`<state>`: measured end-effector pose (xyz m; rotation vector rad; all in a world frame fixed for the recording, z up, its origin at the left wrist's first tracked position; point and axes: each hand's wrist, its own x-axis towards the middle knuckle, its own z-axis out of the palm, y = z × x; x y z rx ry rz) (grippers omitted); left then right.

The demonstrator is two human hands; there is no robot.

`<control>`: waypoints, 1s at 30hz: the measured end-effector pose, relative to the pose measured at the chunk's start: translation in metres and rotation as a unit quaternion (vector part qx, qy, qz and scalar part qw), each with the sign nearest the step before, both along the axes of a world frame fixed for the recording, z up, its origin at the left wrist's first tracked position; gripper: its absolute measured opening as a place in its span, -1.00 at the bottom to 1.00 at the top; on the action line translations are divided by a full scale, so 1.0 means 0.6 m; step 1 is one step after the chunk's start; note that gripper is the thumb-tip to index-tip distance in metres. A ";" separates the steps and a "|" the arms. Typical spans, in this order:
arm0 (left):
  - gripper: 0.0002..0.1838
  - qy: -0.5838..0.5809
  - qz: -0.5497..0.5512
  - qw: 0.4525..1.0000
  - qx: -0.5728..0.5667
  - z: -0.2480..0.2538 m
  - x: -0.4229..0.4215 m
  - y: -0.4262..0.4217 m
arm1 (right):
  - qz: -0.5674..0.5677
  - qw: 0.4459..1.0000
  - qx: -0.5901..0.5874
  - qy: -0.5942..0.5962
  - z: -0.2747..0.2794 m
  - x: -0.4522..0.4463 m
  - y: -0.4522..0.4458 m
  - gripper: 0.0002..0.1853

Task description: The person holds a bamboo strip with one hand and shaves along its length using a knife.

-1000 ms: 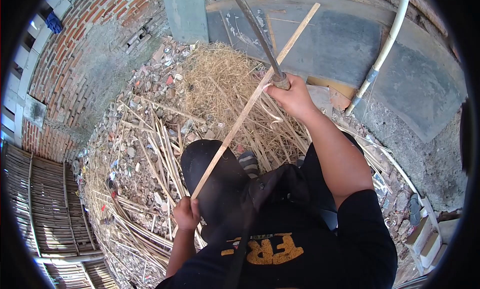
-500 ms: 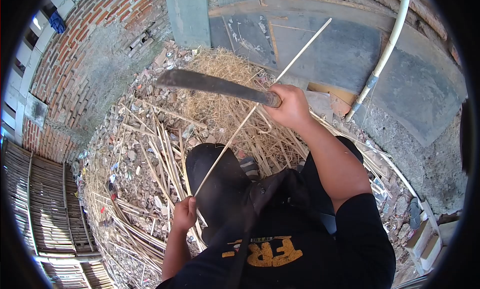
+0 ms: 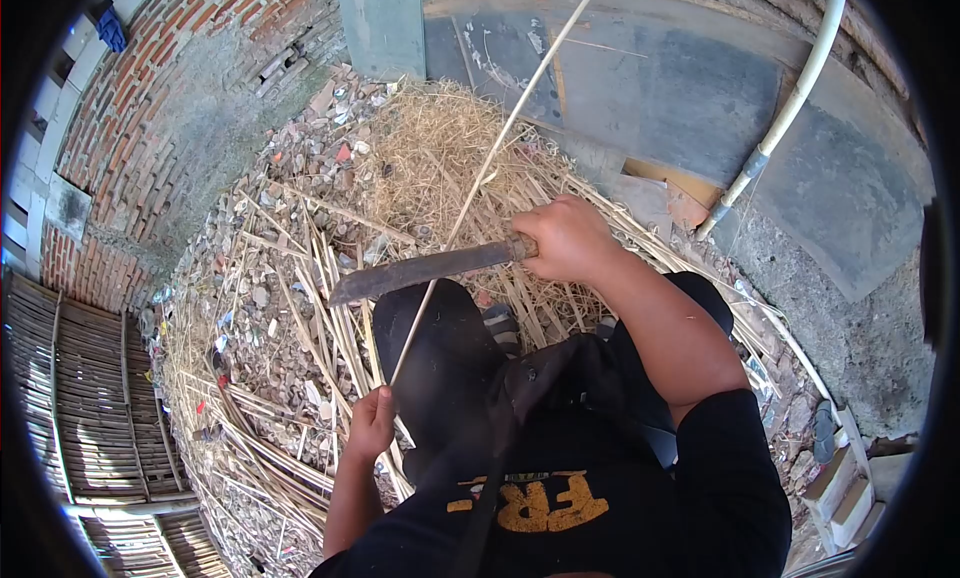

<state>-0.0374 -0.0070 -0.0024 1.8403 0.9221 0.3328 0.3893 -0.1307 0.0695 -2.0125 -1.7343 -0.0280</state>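
Observation:
My right hand (image 3: 568,240) is wrapped round the handle of a machete (image 3: 425,270), whose dark broad blade points left. The blade crosses a long thin bamboo strip (image 3: 487,168) above my left knee; whether the edge touches it is hard to tell. My left hand (image 3: 371,423) is closed on the near end of that strip, which slants up and away to the right. A small curled sliver (image 3: 488,177) stands out from the strip beyond the blade.
Dry shavings (image 3: 440,138) are heaped in front of me. Several split bamboo strips (image 3: 270,433) lie on rubble to the left. Dark boards (image 3: 670,98) and a white pipe (image 3: 790,118) stand ahead, a brick wall (image 3: 130,168) at left, a woven bamboo panel (image 3: 90,398) at lower left.
The machete has come down and toward me along the strip, from above the shavings to over my left knee. The strip's far end has swung left and up. My left hand stays put.

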 end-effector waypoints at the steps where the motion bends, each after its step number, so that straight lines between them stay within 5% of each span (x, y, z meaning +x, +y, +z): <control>1: -0.45 -0.009 -0.010 0.999 -0.030 0.004 0.000 -0.002 | -0.019 1.000 -0.009 -0.001 -0.003 0.007 0.002 -0.73; 9: -0.43 0.036 -0.028 0.999 0.017 -0.020 -0.028 0.002 | -0.182 0.979 -0.011 0.092 -0.011 0.091 -0.011 -0.75; 15: -0.44 0.057 -0.038 0.996 0.050 -0.003 -0.018 0.006 | -0.039 0.997 -0.044 -0.051 0.006 0.031 -0.008 -0.80; 18: -0.44 0.068 -0.036 0.992 0.105 -0.015 -0.027 0.007 | -0.143 0.972 -0.095 0.162 0.005 0.078 0.000 -0.72; 21: -0.44 0.059 -0.026 0.992 0.110 -0.032 -0.028 0.008 | -0.270 0.929 -0.004 0.254 0.003 0.133 -0.004 -0.57; 22: -0.44 0.055 -0.028 0.993 0.105 -0.038 -0.033 0.012 | -0.269 0.929 0.014 0.256 -0.003 0.142 -0.007 -0.44; 25: -0.45 0.045 -0.035 0.995 0.085 -0.023 -0.024 0.011 | -0.234 0.937 0.081 0.247 -0.021 0.118 -0.016 -0.50; 30: -0.45 0.073 -0.024 0.990 0.119 0.006 0.003 -0.003 | -0.115 0.983 -0.014 0.139 0.004 0.065 -0.023 -0.63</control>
